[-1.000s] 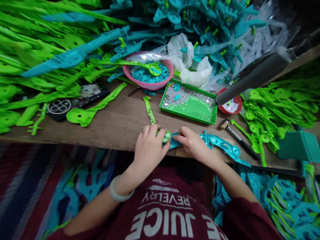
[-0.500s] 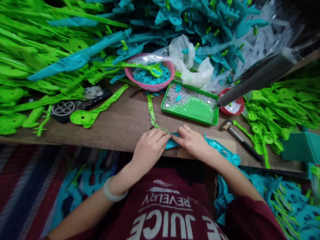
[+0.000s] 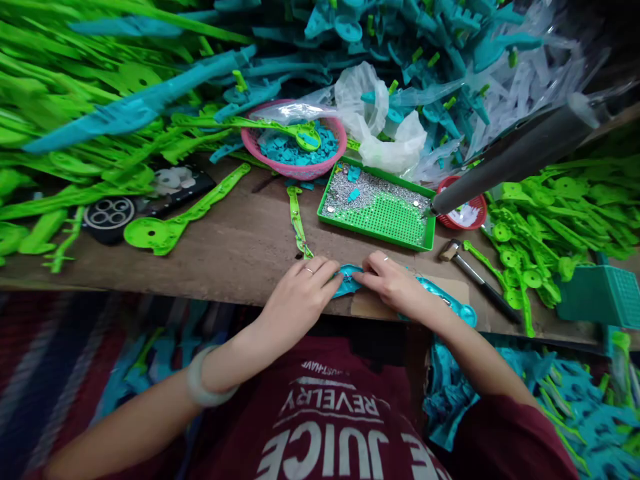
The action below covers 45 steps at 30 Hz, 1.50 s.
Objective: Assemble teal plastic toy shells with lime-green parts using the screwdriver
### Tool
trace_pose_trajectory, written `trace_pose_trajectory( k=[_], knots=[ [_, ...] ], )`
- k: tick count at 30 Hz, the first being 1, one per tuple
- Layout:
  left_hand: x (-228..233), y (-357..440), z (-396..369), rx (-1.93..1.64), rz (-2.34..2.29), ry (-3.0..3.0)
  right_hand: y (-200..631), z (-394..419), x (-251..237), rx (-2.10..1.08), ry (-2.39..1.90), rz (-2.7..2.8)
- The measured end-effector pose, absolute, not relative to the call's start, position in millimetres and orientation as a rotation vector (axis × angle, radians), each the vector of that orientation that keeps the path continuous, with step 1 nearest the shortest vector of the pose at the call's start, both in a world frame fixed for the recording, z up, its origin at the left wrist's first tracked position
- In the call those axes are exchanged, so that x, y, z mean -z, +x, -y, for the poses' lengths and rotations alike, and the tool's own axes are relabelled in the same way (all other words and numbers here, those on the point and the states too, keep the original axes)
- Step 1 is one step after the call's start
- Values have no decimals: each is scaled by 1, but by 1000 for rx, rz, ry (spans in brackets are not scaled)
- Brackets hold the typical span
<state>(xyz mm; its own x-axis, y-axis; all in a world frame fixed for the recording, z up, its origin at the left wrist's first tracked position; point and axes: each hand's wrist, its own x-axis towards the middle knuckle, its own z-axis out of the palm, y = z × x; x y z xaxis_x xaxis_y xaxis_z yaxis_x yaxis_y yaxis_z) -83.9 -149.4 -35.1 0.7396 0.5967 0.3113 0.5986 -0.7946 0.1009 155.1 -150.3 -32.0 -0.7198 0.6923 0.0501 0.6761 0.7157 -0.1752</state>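
A blue plastic part (image 3: 349, 280) lies at the table's front edge between my two hands. My left hand (image 3: 300, 290) is closed on its left end, fingers bent over it, fingertips hidden from above. With fingers curled, my right hand (image 3: 395, 283) pinches at the part's middle. A longer blue plastic piece (image 3: 450, 299) with a round end shows beyond my right hand, over a sheet of cardboard (image 3: 367, 305); whether both are one piece I cannot tell. Just past my left fingers lies a narrow green plastic part (image 3: 297, 220) with small metal bits on it.
Ahead stand a green tray (image 3: 377, 230) of small metal pieces, a pink basket (image 3: 250, 143) of blue bits and a red basket (image 3: 483, 217). A hammer (image 3: 477, 277) lies at right. Green parts (image 3: 50, 100) and blue parts (image 3: 400, 33) are heaped behind; a grey pole (image 3: 515, 157) slants in.
My fingers have shifted slightly apart, so more of the blue part shows between them. A thin green loop near my left fingertips is no longer visible. The view has turned slightly.
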Motion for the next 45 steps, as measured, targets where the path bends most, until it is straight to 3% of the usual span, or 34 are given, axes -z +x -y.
trace_pose_trajectory(
  k=[13,24,34,39,41,45],
  knots=[
    [21,-78,139,285,806,-3031,179,160,17,404,-798,2967],
    [23,-56,148,-47,686,-2881,197,160,30,231,-858,2853],
    [30,-52,132,-58,606,-3027,181,168,30,127,-892,3044],
    [37,-41,122,-254,552,-3126,211,164,15,321,-605,2973],
    [39,-33,116,-367,540,-3154,247,142,2,477,-744,2732],
    [30,-18,107,-523,539,-3234,340,54,-45,733,-1630,1948]
  ],
)
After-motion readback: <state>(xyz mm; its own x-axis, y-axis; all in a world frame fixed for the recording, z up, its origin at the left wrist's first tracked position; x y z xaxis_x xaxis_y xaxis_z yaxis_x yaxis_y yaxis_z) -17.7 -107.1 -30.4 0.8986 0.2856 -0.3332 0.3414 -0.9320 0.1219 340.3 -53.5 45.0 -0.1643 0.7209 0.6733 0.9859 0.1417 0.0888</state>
